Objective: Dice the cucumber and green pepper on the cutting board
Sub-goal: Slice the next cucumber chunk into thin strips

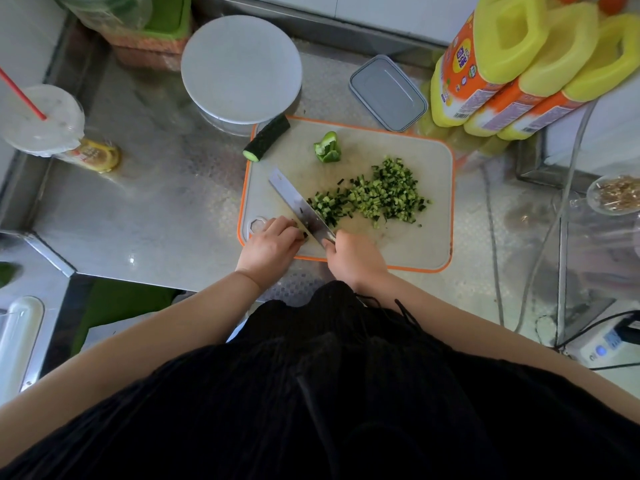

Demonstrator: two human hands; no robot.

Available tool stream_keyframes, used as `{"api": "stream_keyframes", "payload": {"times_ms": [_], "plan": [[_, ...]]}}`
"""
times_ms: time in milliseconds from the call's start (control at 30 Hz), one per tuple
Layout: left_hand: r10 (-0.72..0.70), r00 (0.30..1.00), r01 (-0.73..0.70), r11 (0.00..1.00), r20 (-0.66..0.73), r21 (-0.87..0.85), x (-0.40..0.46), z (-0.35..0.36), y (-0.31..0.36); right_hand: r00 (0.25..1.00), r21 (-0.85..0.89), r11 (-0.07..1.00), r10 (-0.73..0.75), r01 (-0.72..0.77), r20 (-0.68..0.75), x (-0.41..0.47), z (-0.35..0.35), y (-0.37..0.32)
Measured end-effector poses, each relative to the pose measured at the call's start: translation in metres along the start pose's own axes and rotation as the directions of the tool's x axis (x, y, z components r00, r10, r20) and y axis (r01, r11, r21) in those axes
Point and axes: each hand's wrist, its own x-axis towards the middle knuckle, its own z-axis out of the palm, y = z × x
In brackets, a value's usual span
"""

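A grey cutting board (pixel 408 244) with an orange rim lies on the steel counter. A heap of diced cucumber (pixel 377 194) covers its middle. My right hand (pixel 356 259) grips the handle of a knife (pixel 298 204), whose blade slants up-left beside the heap. My left hand (pixel 272 245) has curled fingers on a small bit of cucumber against the blade, mostly hidden. A piece of green pepper (pixel 328 147) sits at the board's far side. An uncut cucumber stub (pixel 266 137) rests across the board's far left corner.
A round white lid on a bowl (pixel 241 69) stands just behind the board, a grey lidded container (pixel 388 92) to its right. Yellow bottles (pixel 512 74) crowd the far right. A plastic cup with a red straw (pixel 41 119) stands at the left. Cables (pixel 495 258) run right of the board.
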Motion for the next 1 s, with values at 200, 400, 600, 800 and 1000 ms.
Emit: {"api": "stream_keyframes", "payload": {"times_ms": [200, 400, 600, 800, 1000], "plan": [[-0.036, 0.999, 0.036, 0.999, 0.007, 0.006, 0.004, -0.002, 0.004, 0.998, -0.087, 0.996, 0.015, -0.01, 0.055, 0.004, 0.007, -0.006], [-0.055, 0.998, 0.055, 0.998, 0.016, -0.001, 0.005, -0.001, 0.005, 0.996, -0.104, 0.992, 0.078, -0.074, 0.04, 0.01, 0.015, -0.012], [0.001, 1.0, 0.0, 0.999, -0.027, 0.041, 0.006, -0.002, 0.005, 0.989, 0.181, 0.972, 0.143, -0.149, 0.043, 0.022, 0.009, 0.001], [-0.009, 0.999, 0.009, 1.0, -0.053, -0.009, -0.001, -0.005, 0.001, 0.995, 0.119, 0.988, 0.1, -0.096, -0.026, 0.017, 0.0, 0.006], [-0.035, 0.999, 0.034, 0.999, 0.028, 0.042, -0.003, -0.008, 0.0, 0.997, -0.06, 0.996, -0.069, 0.07, 0.028, 0.005, 0.006, -0.008]]}}
